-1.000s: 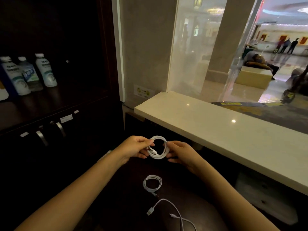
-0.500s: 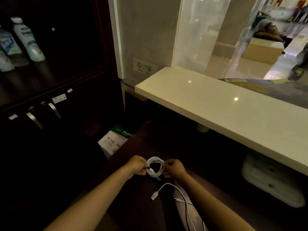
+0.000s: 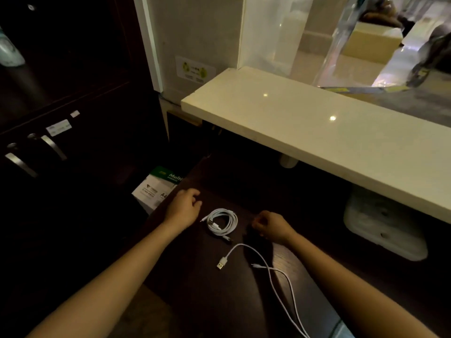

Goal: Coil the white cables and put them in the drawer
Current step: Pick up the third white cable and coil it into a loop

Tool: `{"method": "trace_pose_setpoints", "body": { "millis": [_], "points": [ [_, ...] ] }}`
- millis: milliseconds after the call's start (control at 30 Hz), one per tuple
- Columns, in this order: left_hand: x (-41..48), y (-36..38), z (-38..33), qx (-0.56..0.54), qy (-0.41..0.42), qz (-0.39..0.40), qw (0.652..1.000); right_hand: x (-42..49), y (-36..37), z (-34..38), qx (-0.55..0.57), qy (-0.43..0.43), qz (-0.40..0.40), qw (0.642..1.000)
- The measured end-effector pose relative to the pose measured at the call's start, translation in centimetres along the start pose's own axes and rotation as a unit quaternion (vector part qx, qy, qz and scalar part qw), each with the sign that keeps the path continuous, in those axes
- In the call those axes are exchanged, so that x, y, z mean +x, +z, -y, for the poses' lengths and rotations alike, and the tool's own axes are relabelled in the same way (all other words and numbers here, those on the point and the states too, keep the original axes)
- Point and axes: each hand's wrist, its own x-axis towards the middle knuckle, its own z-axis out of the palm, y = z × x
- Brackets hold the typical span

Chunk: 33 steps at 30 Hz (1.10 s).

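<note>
A coiled white cable (image 3: 223, 222) lies on the dark wooden desk (image 3: 195, 276), between my two hands. My left hand (image 3: 183, 208) hovers just left of the coil, fingers loosely apart, holding nothing. My right hand (image 3: 272, 225) sits to the right of the coil, fingers curled in, empty. Nearer to me a loose white cable (image 3: 271, 272) trails across the desk toward the bottom edge, its USB plug (image 3: 222, 262) pointing left. No open drawer shows in view.
A pale stone counter (image 3: 317, 132) overhangs the desk at the back and right. Dark cabinets with metal handles (image 3: 52, 147) stand at left. A pack of A4 paper (image 3: 156, 189) lies below the desk's left edge. A white plastic box (image 3: 383, 225) sits under the counter.
Both hands lowered the coiled cable to the desk and let go of it. They have moved apart to either side. The view tilted down.
</note>
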Motion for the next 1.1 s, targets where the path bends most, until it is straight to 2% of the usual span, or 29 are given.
{"method": "trace_pose_setpoints", "body": {
  "millis": [33, 100, 200, 300, 433, 500, 567, 633, 700, 767, 833, 933, 967, 1000, 1067, 1100],
  "points": [
    [-0.9, -0.2, -0.8, -0.013, 0.032, -0.011, 0.999, -0.7, -0.5, -0.8, -0.062, -0.002, 0.036, 0.997],
    [-3.4, 0.6, -2.4, -0.024, 0.075, 0.019, 0.997, -2.4, -0.4, -2.3, -0.153, 0.001, 0.107, 0.982],
    [-7.1, 4.6, -3.2, 0.085, 0.086, 0.133, 0.984, -4.4, 2.0, -4.0, -0.220, 0.014, 0.124, 0.968],
    [-9.4, 8.4, -2.6, 0.208, 0.050, 0.186, 0.959, -5.3, 4.9, -5.1, -0.227, 0.011, 0.097, 0.969],
    [-10.1, 9.6, -2.5, 0.190, 0.003, 0.187, 0.964, -6.3, 5.1, -4.5, -0.156, -0.008, 0.079, 0.985],
    [-10.2, 8.7, -2.8, 0.134, 0.027, 0.195, 0.971, -6.9, 3.8, -3.6, -0.099, -0.036, 0.061, 0.993],
    [-10.6, 7.0, -3.5, -0.029, 0.027, 0.206, 0.978, -7.1, 2.3, -3.1, -0.043, -0.082, 0.017, 0.996],
    [-11.4, 4.5, -4.4, -0.209, -0.002, 0.207, 0.956, -7.6, 0.1, -2.1, 0.012, -0.125, -0.021, 0.992],
    [-12.3, 1.4, -5.5, -0.359, -0.020, 0.206, 0.910, -8.3, -2.4, -0.7, 0.052, -0.161, -0.049, 0.984],
    [-13.0, -1.8, -6.8, -0.507, -0.022, 0.224, 0.832, -9.5, -5.0, 1.2, 0.089, -0.196, -0.076, 0.974],
    [-13.1, -4.8, -8.5, -0.633, 0.005, 0.287, 0.719, -11.3, -7.8, 3.6, 0.142, -0.226, -0.102, 0.958],
    [-12.5, -9.4, -12.6, -0.721, 0.135, 0.451, 0.509, -14.0, -12.0, 7.5, 0.191, -0.269, -0.148, 0.932],
    [-12.3, -11.1, -14.2, -0.726, 0.169, 0.466, 0.477, -14.7, -13.2, 8.7, 0.205, -0.281, -0.163, 0.923],
    [-12.2, -13.1, -15.9, -0.732, 0.198, 0.456, 0.466, -15.3, -14.1, 9.7, 0.213, -0.292, -0.176, 0.916],
    [-12.4, -17.1, -19.4, -0.740, 0.245, 0.412, 0.472, -16.1, -15.2, 11.5, 0.201, -0.307, -0.191, 0.910],
    [-12.5, -18.9, -20.9, -0.741, 0.259, 0.375, 0.493, -16.3, -15.4, 12.3, 0.194, -0.315, -0.190, 0.910]
  ]
}}
